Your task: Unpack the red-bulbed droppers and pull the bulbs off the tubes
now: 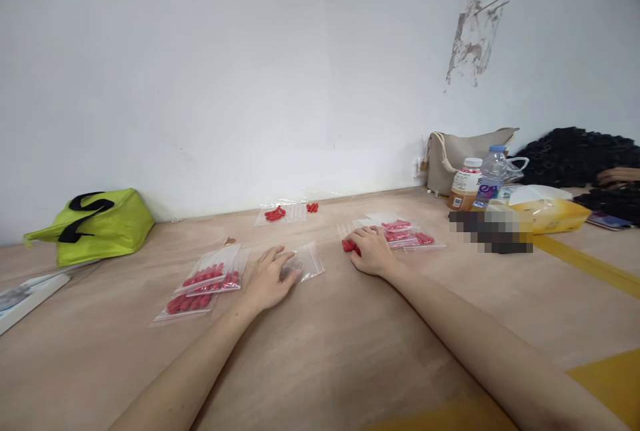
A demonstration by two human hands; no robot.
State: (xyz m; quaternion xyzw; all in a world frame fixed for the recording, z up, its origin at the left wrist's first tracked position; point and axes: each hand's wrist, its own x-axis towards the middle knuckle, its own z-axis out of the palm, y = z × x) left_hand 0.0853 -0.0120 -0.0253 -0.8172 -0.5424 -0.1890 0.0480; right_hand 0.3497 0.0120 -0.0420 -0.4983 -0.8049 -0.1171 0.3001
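My left hand [273,279] lies low over the table with its fingers spread. Under its thumb and fingertips is a clear zip bag [311,263]; whether anything is inside I cannot tell. My right hand [373,251] curls its fingers down over small red pieces [349,245], partly hidden beneath it. Just right of that hand lie clear bags of red pieces [425,238], overlapping one another. Left of my left hand, several zip bags of long red pieces [193,303] form a loose overlapping stack.
Near the wall lie more red pieces [275,214] on clear plastic. A lime-green bag [107,227] sits at left. On the right stand a grey bag [467,147], two bottles [465,187], a yellow tissue pack [555,211] and a black heap [575,154], with another person's hand beside it.
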